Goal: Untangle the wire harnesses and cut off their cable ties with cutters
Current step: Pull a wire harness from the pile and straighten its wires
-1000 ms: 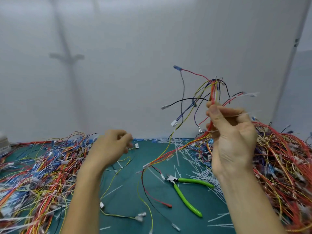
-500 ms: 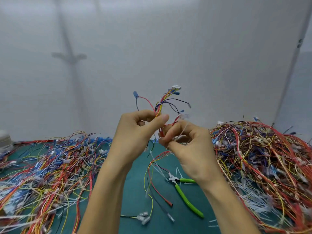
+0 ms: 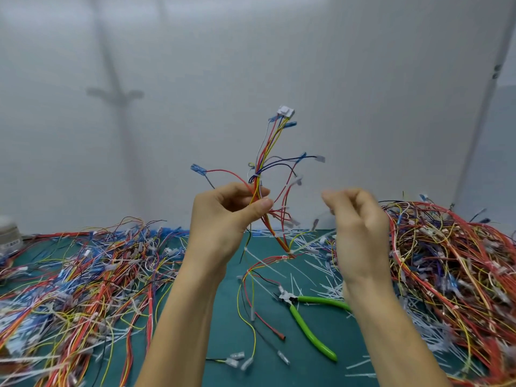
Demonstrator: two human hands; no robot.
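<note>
While the left hand [image 3: 223, 219] pinches the multicoloured wire harness with a white plastic connector [image 3: 264, 155] upright above the green tabletop [image 3: 217, 317], the right hand [image 3: 357, 224] hovers just beside it, fingers curled; whether it holds a strand cannot be told. White ties show on the harness's hanging lower run, so cutting is judged outstanding. Green-handled cutters [image 3: 321, 300] lie unheld below. White tie offcuts [image 3: 315, 247] litter the tabletop; the tangled right-hand wire pile [image 3: 446, 261] suggests much work left.

I'm looking into a wiring workshop: a green-matted counter [image 3: 304, 370] heaped with tangled multicoloured wire harnesses [image 3: 83, 275], green-handled cutters [image 3: 321, 301] and a plain white wall [image 3: 363, 79] behind.
</note>
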